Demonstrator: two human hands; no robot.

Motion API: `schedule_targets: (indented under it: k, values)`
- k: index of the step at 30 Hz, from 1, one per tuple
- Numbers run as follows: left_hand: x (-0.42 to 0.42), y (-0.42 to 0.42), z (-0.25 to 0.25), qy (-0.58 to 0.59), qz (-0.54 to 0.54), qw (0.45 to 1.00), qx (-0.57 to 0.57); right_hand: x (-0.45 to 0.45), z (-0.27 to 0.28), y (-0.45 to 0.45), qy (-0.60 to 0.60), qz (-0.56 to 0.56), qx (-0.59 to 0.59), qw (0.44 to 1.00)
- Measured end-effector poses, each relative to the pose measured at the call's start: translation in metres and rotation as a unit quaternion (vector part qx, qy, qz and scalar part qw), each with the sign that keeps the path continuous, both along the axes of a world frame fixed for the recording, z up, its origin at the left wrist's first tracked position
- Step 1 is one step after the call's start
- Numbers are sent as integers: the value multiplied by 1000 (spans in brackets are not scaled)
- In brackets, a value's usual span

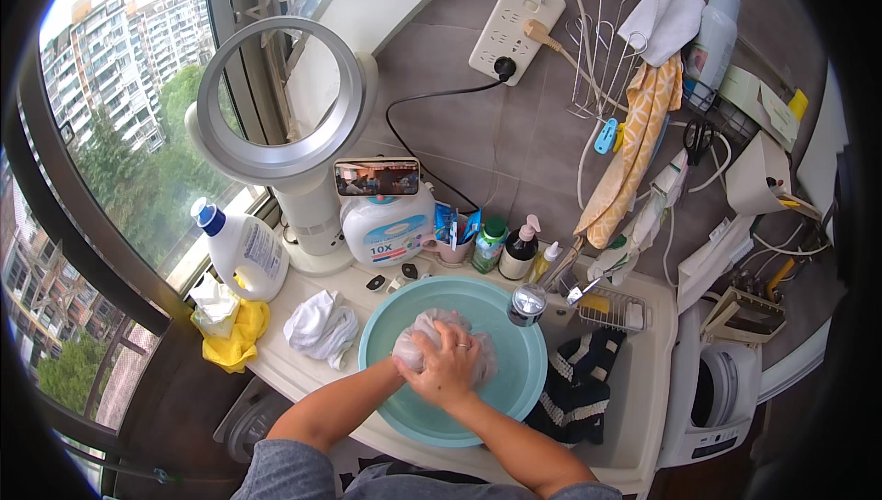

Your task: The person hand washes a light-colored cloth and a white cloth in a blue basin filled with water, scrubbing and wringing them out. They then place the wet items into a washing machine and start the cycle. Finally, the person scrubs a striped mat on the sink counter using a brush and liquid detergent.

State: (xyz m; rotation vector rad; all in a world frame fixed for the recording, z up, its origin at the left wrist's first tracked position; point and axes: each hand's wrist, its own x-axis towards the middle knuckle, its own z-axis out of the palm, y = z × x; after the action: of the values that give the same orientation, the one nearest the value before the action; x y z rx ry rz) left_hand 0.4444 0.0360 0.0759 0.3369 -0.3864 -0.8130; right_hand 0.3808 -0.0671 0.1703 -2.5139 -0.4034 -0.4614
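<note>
A wet, pale greyish-pink cloth (418, 347) is bunched up inside a round turquoise basin (526, 400) of water. My right hand (444, 366), with a ring on one finger, presses over the bundle and grips it. My left hand (402, 365) reaches in from the left and holds the same bundle; its fingers are mostly hidden by the cloth and my right hand. Part of the cloth (486, 359) bulges out to the right of my fingers. The basin rests over the counter and sink edge, below a chrome faucet (528, 301).
A crumpled white cloth (321, 326) lies left of the basin, near a yellow cloth (238, 338). Detergent bottles (247, 255), a propped phone (377, 177) and a bladeless fan (310, 214) stand behind. A dark knit garment (575, 390) lies in the sink (637, 390).
</note>
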Motion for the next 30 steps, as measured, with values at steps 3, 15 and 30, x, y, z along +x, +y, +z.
schedule_targets:
  k: [3,15,30]
  values:
    - [-8,-6,9,-87,115,968,207,19,-9,-18,-18,-41,38,998]
    - [7,35,131,-211,119,868,433,38,-23,-112,524,186,251,792]
    - [28,55,84,-166,38,800,575,12,16,-100,491,93,484,718]
